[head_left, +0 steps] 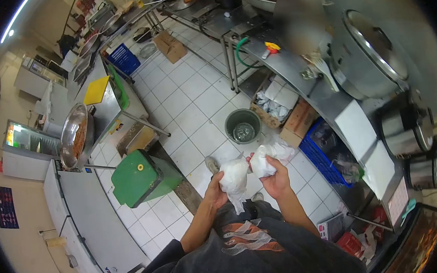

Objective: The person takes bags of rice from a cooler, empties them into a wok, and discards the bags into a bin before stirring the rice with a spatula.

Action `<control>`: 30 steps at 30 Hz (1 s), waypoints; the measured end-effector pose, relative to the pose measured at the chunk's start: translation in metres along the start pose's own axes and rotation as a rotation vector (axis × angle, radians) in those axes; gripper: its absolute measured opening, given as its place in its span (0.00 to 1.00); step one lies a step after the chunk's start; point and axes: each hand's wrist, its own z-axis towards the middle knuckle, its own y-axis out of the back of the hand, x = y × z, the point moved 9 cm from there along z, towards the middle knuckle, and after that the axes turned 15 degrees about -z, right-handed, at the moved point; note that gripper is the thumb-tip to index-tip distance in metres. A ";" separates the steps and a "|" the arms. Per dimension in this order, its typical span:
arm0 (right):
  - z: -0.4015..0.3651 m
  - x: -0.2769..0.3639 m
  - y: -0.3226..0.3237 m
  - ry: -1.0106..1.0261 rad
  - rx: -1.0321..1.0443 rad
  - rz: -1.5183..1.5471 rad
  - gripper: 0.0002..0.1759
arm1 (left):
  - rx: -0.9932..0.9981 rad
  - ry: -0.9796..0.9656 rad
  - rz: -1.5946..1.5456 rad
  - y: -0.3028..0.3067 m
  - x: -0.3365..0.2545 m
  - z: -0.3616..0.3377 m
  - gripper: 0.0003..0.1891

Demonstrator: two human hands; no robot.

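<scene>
My left hand (214, 192) is closed around a white plastic bag (233, 179) with a rounded bulk inside and a loose end hanging down. In my right hand (277, 179) is a second white plastic bag (262, 162), also full, its thin loose plastic trailing to the right. Both bags are held in front of my chest, close together above the tiled floor. What they contain is hidden by the plastic. Beyond them on the floor stands a dark grey bucket (242, 115).
A green lidded bin (142, 177) stands to the left, near a metal bowl of food (70, 140). Along the right runs a steel counter (323, 102) with a large pot (349, 67). Beneath it are a cardboard box (299, 120) and a blue crate (318, 162).
</scene>
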 end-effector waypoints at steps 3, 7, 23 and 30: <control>0.081 -0.021 -0.039 -0.061 0.048 0.100 0.22 | -0.037 -0.079 -0.033 0.014 -0.076 0.030 0.37; 0.196 -0.039 -0.079 -0.075 0.040 0.030 0.24 | -0.060 -0.122 -0.050 0.013 -0.187 0.079 0.34; 0.595 0.010 -0.136 -0.024 -0.346 -0.117 0.22 | -0.021 0.000 0.009 -0.051 -0.557 0.390 0.31; 0.848 0.045 -0.244 -0.092 -0.219 -0.292 0.24 | -0.109 -0.088 -0.050 -0.062 -0.699 0.483 0.30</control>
